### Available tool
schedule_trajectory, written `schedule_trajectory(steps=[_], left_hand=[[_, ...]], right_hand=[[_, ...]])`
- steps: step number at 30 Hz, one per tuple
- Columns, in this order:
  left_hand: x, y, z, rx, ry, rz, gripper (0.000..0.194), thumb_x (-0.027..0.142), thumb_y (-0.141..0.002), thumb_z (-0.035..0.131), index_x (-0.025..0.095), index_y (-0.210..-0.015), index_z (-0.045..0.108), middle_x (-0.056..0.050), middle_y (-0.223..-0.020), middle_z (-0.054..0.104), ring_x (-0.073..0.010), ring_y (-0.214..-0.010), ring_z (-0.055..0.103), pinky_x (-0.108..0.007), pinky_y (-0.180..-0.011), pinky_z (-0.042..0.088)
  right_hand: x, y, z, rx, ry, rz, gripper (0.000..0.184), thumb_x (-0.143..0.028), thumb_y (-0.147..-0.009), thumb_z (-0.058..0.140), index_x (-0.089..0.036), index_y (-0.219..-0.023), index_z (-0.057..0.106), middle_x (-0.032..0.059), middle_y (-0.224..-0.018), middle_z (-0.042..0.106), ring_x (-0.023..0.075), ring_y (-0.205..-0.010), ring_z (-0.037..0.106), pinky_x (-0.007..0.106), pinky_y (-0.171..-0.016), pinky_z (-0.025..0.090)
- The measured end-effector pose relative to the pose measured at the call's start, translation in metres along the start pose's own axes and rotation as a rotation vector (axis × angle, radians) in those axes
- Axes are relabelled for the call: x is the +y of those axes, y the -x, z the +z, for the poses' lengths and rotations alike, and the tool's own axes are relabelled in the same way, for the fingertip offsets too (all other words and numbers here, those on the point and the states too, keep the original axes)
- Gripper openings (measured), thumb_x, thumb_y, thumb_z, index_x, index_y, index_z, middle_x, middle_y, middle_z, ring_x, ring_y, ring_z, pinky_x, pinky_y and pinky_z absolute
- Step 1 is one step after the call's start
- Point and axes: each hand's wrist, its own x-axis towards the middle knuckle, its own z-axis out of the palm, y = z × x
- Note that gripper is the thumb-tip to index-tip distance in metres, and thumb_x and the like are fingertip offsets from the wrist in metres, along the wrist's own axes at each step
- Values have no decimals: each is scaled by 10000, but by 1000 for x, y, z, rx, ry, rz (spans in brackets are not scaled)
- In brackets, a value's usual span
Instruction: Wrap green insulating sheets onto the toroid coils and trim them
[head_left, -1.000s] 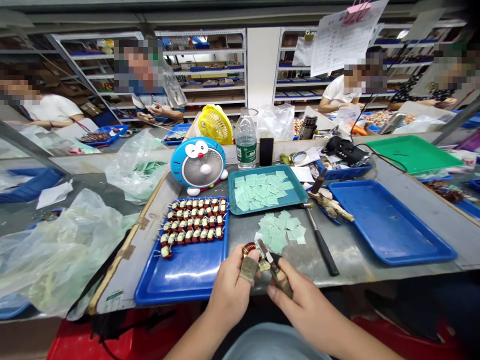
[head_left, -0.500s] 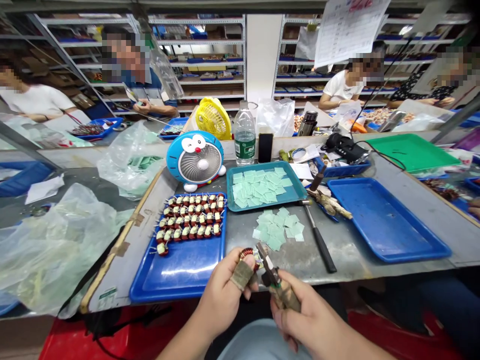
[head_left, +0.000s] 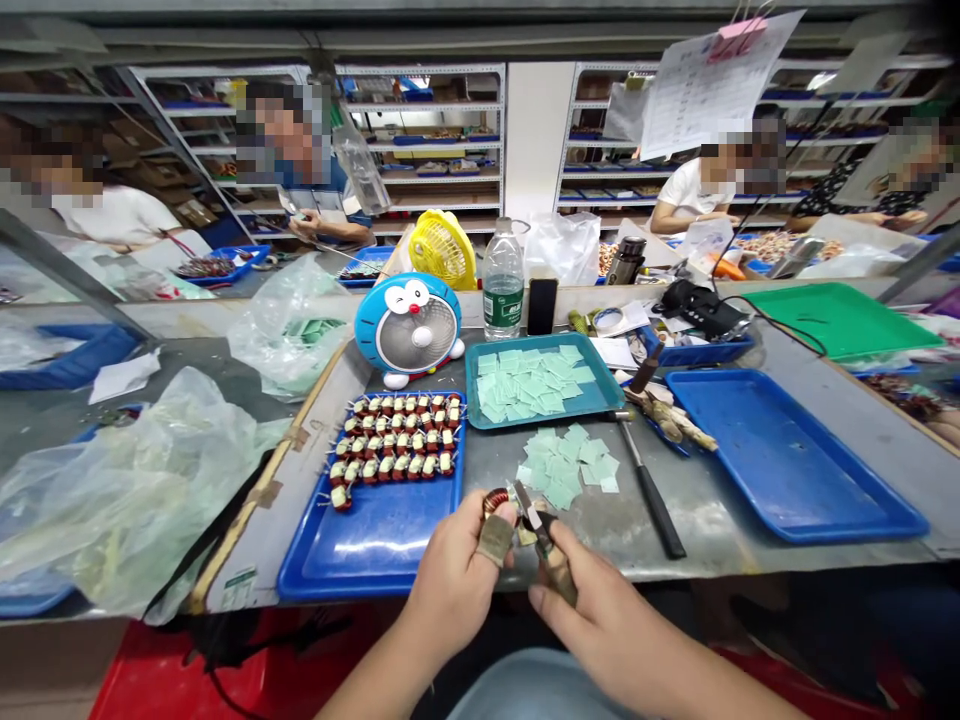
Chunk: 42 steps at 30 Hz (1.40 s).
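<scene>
On the worktop (head_left: 487, 460) at the left, we have a blue tray (head_left: 360, 550) holding rows of wound coils (head_left: 394, 450). Our left hand (head_left: 454, 585) grips a toroid coil (head_left: 495, 502) between thumb and taped finger, just past the tray's right edge. Our right hand (head_left: 600, 625) closes around small snips (head_left: 536, 525) right beside that coil, near loose pale green squares (head_left: 566, 465).

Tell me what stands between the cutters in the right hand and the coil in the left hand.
Nothing visible: the cutters in the right hand sit right beside the coil held by the left hand.
</scene>
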Motion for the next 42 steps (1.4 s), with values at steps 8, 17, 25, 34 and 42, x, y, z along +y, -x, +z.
schedule_trajectory(steps=[8, 17, 25, 34, 42], left_hand=[[7, 2, -5, -24, 2, 5, 367, 530, -1033, 412, 211, -926, 558, 9, -751, 628, -158, -713, 581, -255, -652, 407], [-1, -3, -1, -46, -34, 22, 367, 501, -1041, 402, 205, -862, 523, 14, -718, 609, -158, -682, 566, -262, -652, 393], [4, 1, -7, -53, 13, 25, 347, 494, -1038, 409, 209, -889, 540, 7, -747, 606, -166, -705, 567, -259, -649, 395], [3, -1, 1, 30, -26, 54, 361, 500, -1043, 390, 205, -894, 534, 3, -739, 610, -165, -687, 563, -269, -658, 394], [-2, -1, 18, 198, -124, 30, 372, 523, -1024, 413, 206, -870, 532, -19, -732, 620, -191, -668, 572, -285, -617, 379]], right_hand=[[6, 2, 8, 74, 219, 13, 212, -193, -953, 440, -190, -1160, 486, 68, -978, 644, 209, -863, 596, 328, -787, 439], [9, 0, 4, 23, 55, -29, 178, -152, -936, 504, -235, -1093, 502, 0, -1010, 642, 154, -896, 591, 268, -829, 447], [2, 0, 10, 37, 9, 12, 226, -165, -928, 531, -235, -1143, 516, 21, -1078, 656, 177, -971, 613, 300, -879, 454], [13, -4, 20, 178, 184, -21, 116, -185, -957, 448, -224, -1061, 480, 7, -873, 619, 178, -766, 583, 297, -717, 431], [41, -17, 32, 457, 532, -133, 189, -141, -894, 449, -186, -1071, 498, 70, -858, 604, 258, -804, 604, 357, -698, 446]])
